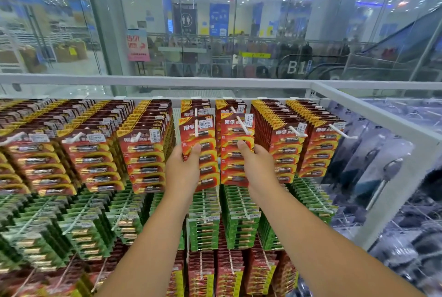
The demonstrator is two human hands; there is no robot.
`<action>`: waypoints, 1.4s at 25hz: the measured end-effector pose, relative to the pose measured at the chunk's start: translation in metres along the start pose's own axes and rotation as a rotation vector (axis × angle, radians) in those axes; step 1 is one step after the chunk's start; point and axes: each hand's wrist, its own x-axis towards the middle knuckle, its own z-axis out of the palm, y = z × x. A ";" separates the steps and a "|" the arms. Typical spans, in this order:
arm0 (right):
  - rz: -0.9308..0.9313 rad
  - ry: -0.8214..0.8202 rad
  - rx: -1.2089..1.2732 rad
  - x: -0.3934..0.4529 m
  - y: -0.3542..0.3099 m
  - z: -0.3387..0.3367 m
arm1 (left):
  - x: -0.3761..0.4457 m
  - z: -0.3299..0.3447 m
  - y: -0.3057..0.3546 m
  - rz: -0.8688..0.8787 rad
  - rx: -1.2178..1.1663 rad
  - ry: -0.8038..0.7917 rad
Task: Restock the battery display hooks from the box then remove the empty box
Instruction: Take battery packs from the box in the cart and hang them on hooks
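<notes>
Red battery packs hang in rows on white display hooks. My left hand point(183, 170) grips the lower left edge of a red battery pack point(199, 151) threaded on the middle hook point(196, 122), thumb on its front. My right hand point(257, 165) holds the neighbouring red battery pack point(235, 151) on the hook to the right point(242, 124), thumb on its front as well. Both hooks carry only a few packs, while the hooks on either side are packed full. No box is in view.
Green battery packs point(236, 215) fill the row below, with more red packs point(227, 272) under those. A white metal frame point(373, 115) borders the rack on the right, with clear-packaged goods point(382, 172) beyond. Behind the rail is a glass wall.
</notes>
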 end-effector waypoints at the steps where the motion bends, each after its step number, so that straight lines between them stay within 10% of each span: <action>1: 0.009 0.009 0.033 0.010 0.001 0.005 | 0.012 0.005 -0.002 0.002 0.002 0.013; 22: -0.131 0.100 -0.320 0.026 0.040 0.028 | 0.023 0.011 -0.062 -0.008 0.241 -0.003; 35: 0.135 0.148 -0.241 -0.132 0.135 -0.178 | -0.117 0.032 -0.111 0.116 0.369 -0.238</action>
